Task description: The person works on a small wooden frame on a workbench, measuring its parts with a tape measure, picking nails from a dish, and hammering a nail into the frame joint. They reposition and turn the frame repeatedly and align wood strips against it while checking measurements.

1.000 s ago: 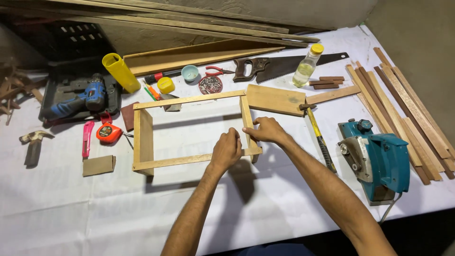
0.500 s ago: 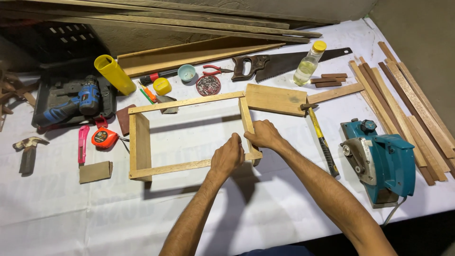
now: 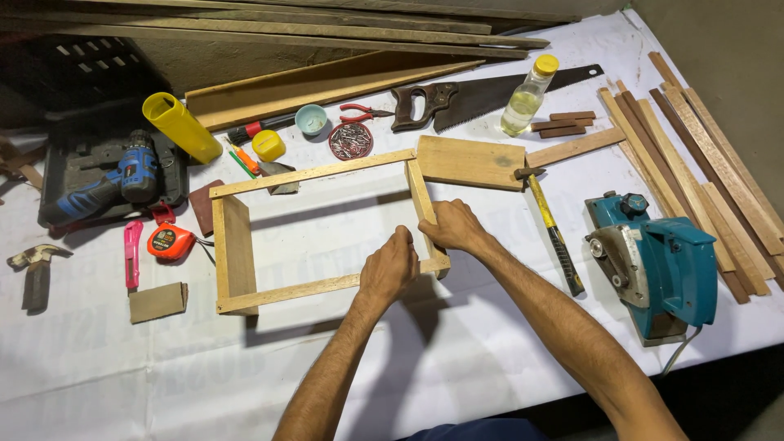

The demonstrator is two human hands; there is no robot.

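White-covered counter [image 3: 490,343], strewn with tools. Left hand [image 3: 390,268] curled shut over near rail of wooden frame [image 3: 237,253], close to its right corner. Right hand [image 3: 454,226] just beside, fingers pinching frame's right end piece. Both forearms stretched forward, wrists bent down. Right of grips: hammer [image 3: 551,224], teal power planer [image 3: 657,261]. Farther off: small round tin of nails [image 3: 350,141], blue cup [image 3: 311,119], clear bottle [image 3: 527,95], handsaw [image 3: 482,94].

- Wooden frame [image 3: 322,229]: centre of surface [image 3: 408,367].
- Drill [image 3: 106,184]: left of frame.
- Electric planer [image 3: 657,261]: right.
- Handsaw [image 3: 482,94]: far side.
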